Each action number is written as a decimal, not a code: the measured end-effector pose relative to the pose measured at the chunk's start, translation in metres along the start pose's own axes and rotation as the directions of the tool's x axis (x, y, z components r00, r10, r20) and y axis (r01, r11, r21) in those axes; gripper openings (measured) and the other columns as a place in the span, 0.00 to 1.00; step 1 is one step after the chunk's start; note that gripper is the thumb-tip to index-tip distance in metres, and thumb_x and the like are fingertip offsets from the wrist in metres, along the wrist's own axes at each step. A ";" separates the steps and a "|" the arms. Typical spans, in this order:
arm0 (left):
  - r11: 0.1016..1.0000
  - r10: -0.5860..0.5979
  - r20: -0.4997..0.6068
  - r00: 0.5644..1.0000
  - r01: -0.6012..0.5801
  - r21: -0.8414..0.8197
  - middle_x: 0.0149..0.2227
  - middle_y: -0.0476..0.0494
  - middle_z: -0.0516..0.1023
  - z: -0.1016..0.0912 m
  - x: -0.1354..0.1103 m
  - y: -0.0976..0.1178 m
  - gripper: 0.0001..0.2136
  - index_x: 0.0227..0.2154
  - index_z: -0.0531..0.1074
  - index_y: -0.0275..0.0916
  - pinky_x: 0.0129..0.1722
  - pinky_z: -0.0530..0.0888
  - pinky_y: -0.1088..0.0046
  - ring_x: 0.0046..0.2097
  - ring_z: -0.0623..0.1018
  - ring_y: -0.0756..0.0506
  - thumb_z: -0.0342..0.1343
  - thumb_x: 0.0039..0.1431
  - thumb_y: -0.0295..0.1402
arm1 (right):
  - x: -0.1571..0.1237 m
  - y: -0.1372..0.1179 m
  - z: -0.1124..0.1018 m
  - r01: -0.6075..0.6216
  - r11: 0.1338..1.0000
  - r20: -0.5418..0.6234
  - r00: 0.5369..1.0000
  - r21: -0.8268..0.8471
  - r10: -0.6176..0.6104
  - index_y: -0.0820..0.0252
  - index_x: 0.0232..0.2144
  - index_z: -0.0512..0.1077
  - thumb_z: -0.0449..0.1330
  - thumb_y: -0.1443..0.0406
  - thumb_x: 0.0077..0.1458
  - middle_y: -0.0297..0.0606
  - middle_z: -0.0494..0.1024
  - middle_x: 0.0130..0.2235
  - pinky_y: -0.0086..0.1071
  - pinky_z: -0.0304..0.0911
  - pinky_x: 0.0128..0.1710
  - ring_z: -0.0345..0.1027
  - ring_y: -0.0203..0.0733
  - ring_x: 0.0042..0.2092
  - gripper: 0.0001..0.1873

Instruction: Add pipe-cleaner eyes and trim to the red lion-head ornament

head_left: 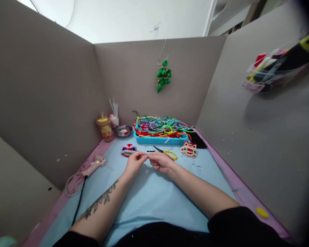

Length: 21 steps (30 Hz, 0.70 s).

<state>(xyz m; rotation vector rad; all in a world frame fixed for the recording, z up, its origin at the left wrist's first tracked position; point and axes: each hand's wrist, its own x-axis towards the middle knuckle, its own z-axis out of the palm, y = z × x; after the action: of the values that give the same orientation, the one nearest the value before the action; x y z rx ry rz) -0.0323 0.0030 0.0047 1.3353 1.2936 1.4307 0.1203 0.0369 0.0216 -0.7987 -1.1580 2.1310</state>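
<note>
Left hand (135, 161) and right hand (161, 162) are pinching 1 tiny item (147, 156), unidentifiable, between closed fingertips; yellow-handled metal scissors (167, 152) are lying just beyond them.

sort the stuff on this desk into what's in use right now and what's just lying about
In use: left hand and right hand, fingertips meeting over the mat, whatever they pinch too small to tell; scissors just behind them.
Lying about: glue gun, tray of pipe cleaners, metal bowl, cup, left fuzzy face, right fuzzy face, green hanging ornament.
</note>
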 end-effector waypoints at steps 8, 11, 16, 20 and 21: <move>0.870 0.382 -0.007 0.924 -0.357 0.341 0.25 0.49 0.68 -0.004 -0.005 0.007 0.08 0.27 0.77 0.38 0.26 0.63 0.75 0.27 0.66 0.51 0.60 0.50 0.38 | -0.004 -0.005 0.002 0.064 0.991 -0.044 0.997 -0.117 -0.069 0.61 0.23 0.65 0.68 0.60 0.34 0.20 0.53 0.15 0.24 0.32 0.17 0.40 0.24 0.17 0.18; 0.839 0.425 -0.008 0.905 -0.391 0.378 0.25 0.49 0.68 -0.003 -0.007 0.008 0.07 0.27 0.77 0.39 0.26 0.63 0.75 0.27 0.66 0.51 0.60 0.51 0.38 | -0.005 -0.006 0.004 0.094 0.983 -0.058 0.993 -0.158 -0.104 0.61 0.23 0.66 0.67 0.59 0.35 0.20 0.53 0.14 0.24 0.33 0.17 0.41 0.25 0.17 0.16; 0.810 0.463 -0.016 0.886 -0.416 0.414 0.26 0.49 0.69 -0.002 -0.007 0.006 0.07 0.27 0.76 0.39 0.27 0.64 0.75 0.27 0.66 0.51 0.60 0.51 0.37 | -0.003 -0.004 0.008 0.171 0.946 -0.069 0.978 -0.275 -0.197 0.60 0.21 0.65 0.63 0.57 0.39 0.22 0.54 0.14 0.25 0.37 0.16 0.42 0.26 0.16 0.14; 0.767 0.520 -0.004 0.854 -0.465 0.442 0.26 0.48 0.69 -0.004 -0.007 0.005 0.06 0.29 0.76 0.39 0.27 0.65 0.75 0.28 0.67 0.51 0.59 0.53 0.36 | -0.001 -0.001 0.008 0.245 0.875 -0.090 0.947 -0.418 -0.308 0.60 0.21 0.65 0.60 0.58 0.43 0.23 0.56 0.15 0.25 0.41 0.16 0.46 0.27 0.17 0.12; 0.750 0.541 0.004 0.841 -0.484 0.451 0.27 0.48 0.69 -0.004 -0.007 0.005 0.06 0.30 0.77 0.40 0.28 0.65 0.75 0.28 0.68 0.51 0.58 0.53 0.36 | -0.001 0.000 0.007 0.251 0.857 -0.091 0.942 -0.449 -0.323 0.60 0.22 0.65 0.59 0.58 0.44 0.23 0.57 0.15 0.25 0.42 0.16 0.46 0.27 0.17 0.11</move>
<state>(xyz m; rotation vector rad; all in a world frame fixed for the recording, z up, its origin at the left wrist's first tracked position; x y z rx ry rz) -0.0348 -0.0054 0.0085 2.0608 1.4548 1.6702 0.1154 0.0326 0.0251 -0.9047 -1.5789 1.5497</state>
